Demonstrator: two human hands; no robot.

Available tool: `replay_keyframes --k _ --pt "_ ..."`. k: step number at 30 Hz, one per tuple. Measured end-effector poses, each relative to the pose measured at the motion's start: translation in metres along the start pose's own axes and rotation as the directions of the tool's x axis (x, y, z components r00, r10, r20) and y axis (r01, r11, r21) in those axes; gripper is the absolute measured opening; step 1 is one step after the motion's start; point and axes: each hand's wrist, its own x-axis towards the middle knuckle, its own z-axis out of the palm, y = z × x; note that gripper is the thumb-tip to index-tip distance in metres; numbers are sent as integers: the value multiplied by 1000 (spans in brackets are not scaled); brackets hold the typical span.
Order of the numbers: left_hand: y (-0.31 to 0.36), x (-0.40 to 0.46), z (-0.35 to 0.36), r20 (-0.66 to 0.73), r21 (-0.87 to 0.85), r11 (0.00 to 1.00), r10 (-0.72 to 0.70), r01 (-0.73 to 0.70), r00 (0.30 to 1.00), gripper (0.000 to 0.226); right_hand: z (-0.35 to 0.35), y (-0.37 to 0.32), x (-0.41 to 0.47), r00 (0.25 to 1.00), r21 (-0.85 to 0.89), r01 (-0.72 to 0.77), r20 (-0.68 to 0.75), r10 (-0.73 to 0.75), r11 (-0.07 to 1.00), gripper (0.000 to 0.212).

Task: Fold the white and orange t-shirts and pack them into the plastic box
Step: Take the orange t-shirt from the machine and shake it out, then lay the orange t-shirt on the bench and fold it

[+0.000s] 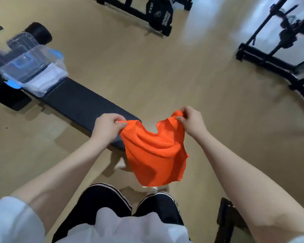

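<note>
An orange t-shirt [156, 155] hangs in the air in front of me, above the near end of a black padded bench [81, 104]. My left hand [107, 127] pinches one shoulder of it and my right hand [191, 120] pinches the other, with the neckline sagging between them. At the far left end of the bench stands a clear plastic box [60, 64] with a folded white t-shirt [46, 79] inside. Its clear lid [23, 50] with blue clips leans over the box's far side.
Tan wooden floor surrounds the bench. A black weight machine [158, 16] with a 15 kg plate stands at the top centre, and a black metal frame [277, 50] at the upper right. My legs in black trousers [112, 206] are below the shirt.
</note>
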Motion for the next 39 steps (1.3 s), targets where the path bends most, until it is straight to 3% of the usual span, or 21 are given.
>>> replay_keyframes --k 2,4,7,12,17,21,25,29,35,39 --pt "-12 9 -1 -116 23 999 -31 34 993 12 5 -4 30 997 -33 74 24 -73 997 29" --pt "-30 24 -5 -227 -57 992 -121 111 966 10 16 -14 61 988 -69 148 50 -144 987 36" --pt "-65 59 -14 -324 -139 969 -238 202 916 13 46 -34 110 958 -158 270 140 -249 950 25" --pt "-124 133 -28 -340 -298 911 -381 285 860 8 129 -65 188 915 -280 387 234 -329 878 20" --pt "-191 218 -58 -359 -299 879 -464 372 810 14 240 -110 274 940 -319 257 302 -159 912 27" --pt "-248 285 -91 -384 -302 841 -538 448 751 16 330 -153 345 965 -177 30 263 18 984 27" --pt "-297 348 -111 -345 -407 769 -629 493 696 15 408 -179 407 950 -32 -197 239 199 980 20" --pt "-337 408 -116 -264 -628 637 -715 448 647 5 476 -191 456 955 9 -157 257 150 987 11" --pt "-399 453 -119 -318 -700 563 -796 440 515 5 566 -211 494 945 -6 -25 326 26 1000 15" --pt "-426 464 -119 -333 -778 498 -844 382 421 4 610 -222 507 922 70 -18 386 -11 997 31"
